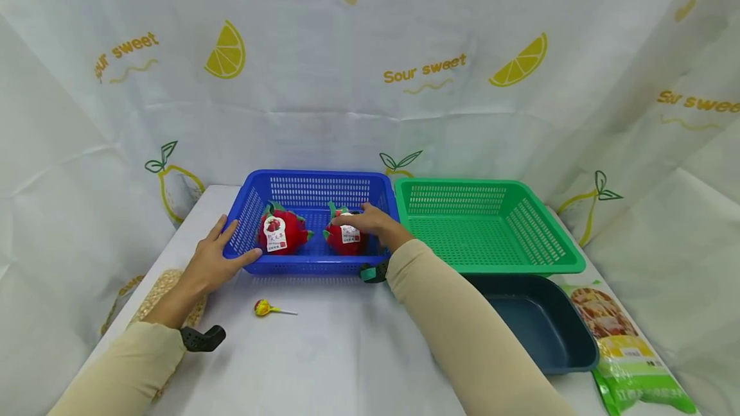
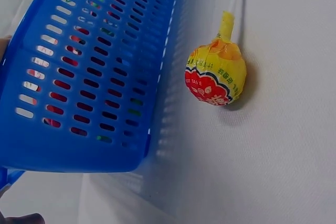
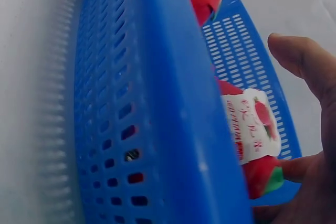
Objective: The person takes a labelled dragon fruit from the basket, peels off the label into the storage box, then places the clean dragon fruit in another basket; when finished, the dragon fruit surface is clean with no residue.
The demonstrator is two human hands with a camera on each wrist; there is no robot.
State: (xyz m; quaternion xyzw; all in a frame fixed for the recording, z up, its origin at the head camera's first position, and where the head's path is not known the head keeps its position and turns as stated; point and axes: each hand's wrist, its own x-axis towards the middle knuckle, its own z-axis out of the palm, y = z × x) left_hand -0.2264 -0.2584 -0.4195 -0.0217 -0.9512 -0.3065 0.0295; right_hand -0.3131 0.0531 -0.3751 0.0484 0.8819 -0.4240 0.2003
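A blue perforated basket (image 1: 312,266) holds two red dragon fruits with green tips and white labels. My right hand (image 1: 378,223) reaches over the right dragon fruit (image 1: 345,246). In the right wrist view, a finger touches that dragon fruit's green end, beside its label (image 3: 252,124), while the thumb (image 3: 294,51) stands apart from it. The left dragon fruit (image 1: 296,231) lies apart from both hands. At the basket's left front corner my left hand (image 1: 209,263) rests with spread fingers, its thumb over the rim. A yellow-and-red wrapped lollipop (image 2: 215,72) lies on the table in front.
A green perforated basket (image 1: 491,269) stands right of the blue one. In front of it sits a dark blue basin (image 1: 537,320), partly behind my right sleeve. A printed food bag (image 1: 624,345) lies far right, and a beige grainy pack (image 1: 158,287) lies by my left forearm.
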